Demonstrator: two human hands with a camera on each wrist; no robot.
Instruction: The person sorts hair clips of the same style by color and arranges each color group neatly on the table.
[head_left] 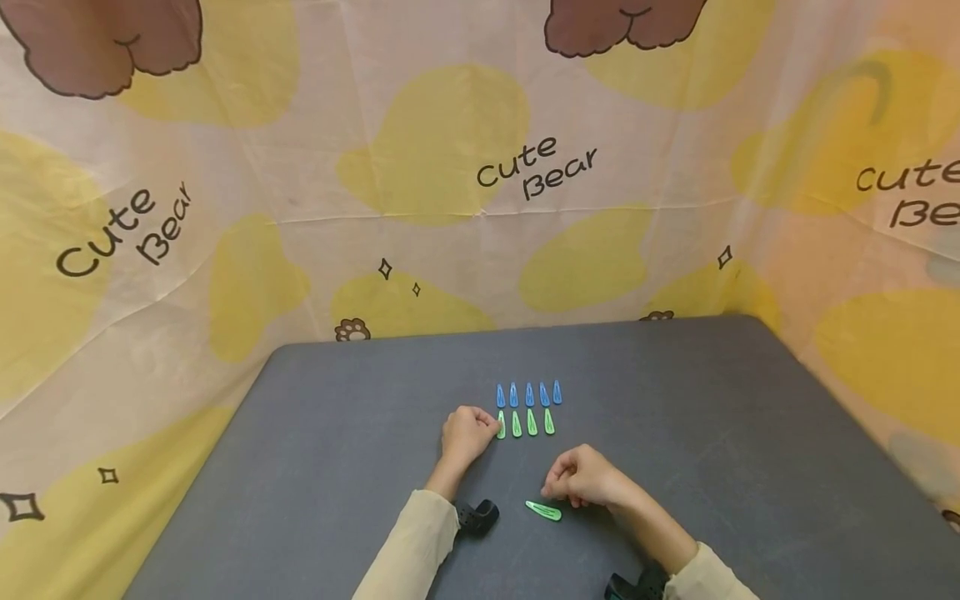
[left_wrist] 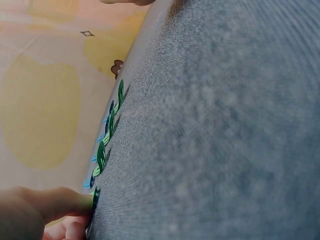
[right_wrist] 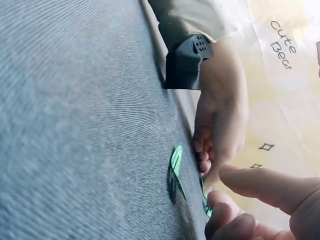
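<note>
My left hand (head_left: 469, 435) is at the left end of a row of green snap hair clips, its thumb and fingertips pinching the leftmost green hair clip (head_left: 501, 425). Seen from the left wrist, that clip's edge (left_wrist: 95, 197) shows at the thumb tip, the rest being covered. My right hand (head_left: 583, 477) hovers over the table with loosely bent fingers and nothing in them. Just below its fingertips lies a loose green hair clip (head_left: 543, 510), slanted on the table; in the right wrist view this loose clip (right_wrist: 176, 162) is apart from the fingers.
Several blue hair clips (head_left: 529, 394) form a row directly behind the several green ones (head_left: 532, 422), all upright to the table's far edge. The dark grey table (head_left: 337, 433) ends at a patterned cloth (head_left: 435, 150). Black bands (head_left: 477, 517) sit on both wrists.
</note>
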